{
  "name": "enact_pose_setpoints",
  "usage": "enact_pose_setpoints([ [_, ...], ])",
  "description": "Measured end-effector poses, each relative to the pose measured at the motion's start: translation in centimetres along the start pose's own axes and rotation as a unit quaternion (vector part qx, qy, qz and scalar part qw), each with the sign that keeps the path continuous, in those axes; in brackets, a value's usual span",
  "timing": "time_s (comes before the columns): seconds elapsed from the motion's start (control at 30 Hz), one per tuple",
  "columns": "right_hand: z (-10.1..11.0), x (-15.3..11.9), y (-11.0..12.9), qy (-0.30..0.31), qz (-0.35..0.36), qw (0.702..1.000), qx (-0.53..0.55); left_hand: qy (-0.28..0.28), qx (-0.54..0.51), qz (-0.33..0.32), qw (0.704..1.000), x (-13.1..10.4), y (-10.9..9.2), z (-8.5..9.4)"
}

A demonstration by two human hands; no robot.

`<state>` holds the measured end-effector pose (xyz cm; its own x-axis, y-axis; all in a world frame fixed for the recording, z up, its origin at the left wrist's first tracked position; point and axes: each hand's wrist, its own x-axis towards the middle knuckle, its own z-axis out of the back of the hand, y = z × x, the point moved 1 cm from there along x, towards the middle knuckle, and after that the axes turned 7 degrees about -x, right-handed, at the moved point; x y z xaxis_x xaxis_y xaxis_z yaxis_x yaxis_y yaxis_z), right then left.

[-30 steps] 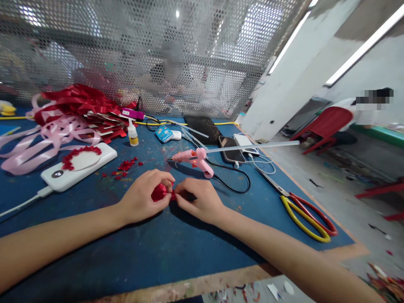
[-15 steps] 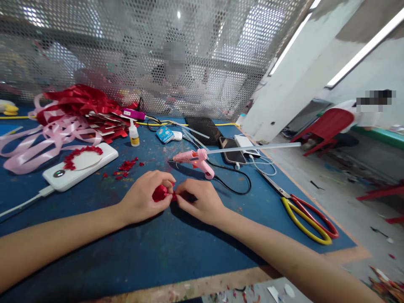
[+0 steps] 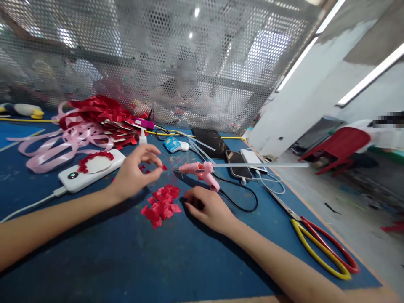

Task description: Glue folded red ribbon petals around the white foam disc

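Well, I see the left hand (image 3: 134, 174) pinching a red scrap (image 3: 163, 167); the glue gun (image 3: 196, 169) points at it from the right. The scrap pile (image 3: 162, 204) lies just left of the right hand (image 3: 208, 208), curled, contents unclear.

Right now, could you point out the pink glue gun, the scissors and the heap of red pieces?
Pink glue gun (image 3: 205, 167): head view, on the rear of its body.
Scissors (image 3: 295, 216): head view, near the pivot.
Heap of red pieces (image 3: 162, 204): head view, on its middle.
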<state>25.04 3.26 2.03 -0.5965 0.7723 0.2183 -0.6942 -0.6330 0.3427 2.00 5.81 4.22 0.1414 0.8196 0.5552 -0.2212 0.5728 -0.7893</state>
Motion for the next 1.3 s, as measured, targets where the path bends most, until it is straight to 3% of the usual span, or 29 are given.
enact_pose_setpoints([
  [0.07,0.1,0.0,-0.3,0.016,0.022,1.000,0.004,-0.019,0.002,-0.022,1.000,1.8,-0.1,1.8],
  [0.1,0.2,0.0,-0.4,0.021,0.028,0.999,0.003,0.006,0.014,-0.028,0.999,2.6,0.0,2.6],
  [0.2,0.2,0.1,-0.5,0.032,0.033,0.999,-0.003,0.182,0.076,-0.010,0.980,3.9,0.5,4.2],
  [0.27,0.3,0.2,-0.5,0.036,0.035,0.999,-0.008,0.263,0.130,-0.001,0.956,4.2,1.1,4.7],
  [0.47,0.4,0.5,-0.4,0.049,0.045,0.998,-0.018,0.402,0.272,-0.017,0.874,4.4,3.1,4.7],
  [0.57,0.4,0.6,-0.5,0.051,0.051,0.997,-0.022,0.416,0.299,-0.035,0.858,4.4,3.5,4.7],
  [0.97,0.5,0.5,-0.6,0.057,0.071,0.995,-0.026,0.378,0.346,-0.037,0.858,4.7,2.6,5.4],
  [1.1,0.4,0.5,-0.6,0.052,0.067,0.996,-0.030,0.364,0.338,-0.044,0.867,4.0,2.1,4.0],
  [1.3,0.1,0.4,-0.7,0.043,0.062,0.996,-0.040,0.396,0.267,-0.027,0.878,1.5,1.5,0.5],
])
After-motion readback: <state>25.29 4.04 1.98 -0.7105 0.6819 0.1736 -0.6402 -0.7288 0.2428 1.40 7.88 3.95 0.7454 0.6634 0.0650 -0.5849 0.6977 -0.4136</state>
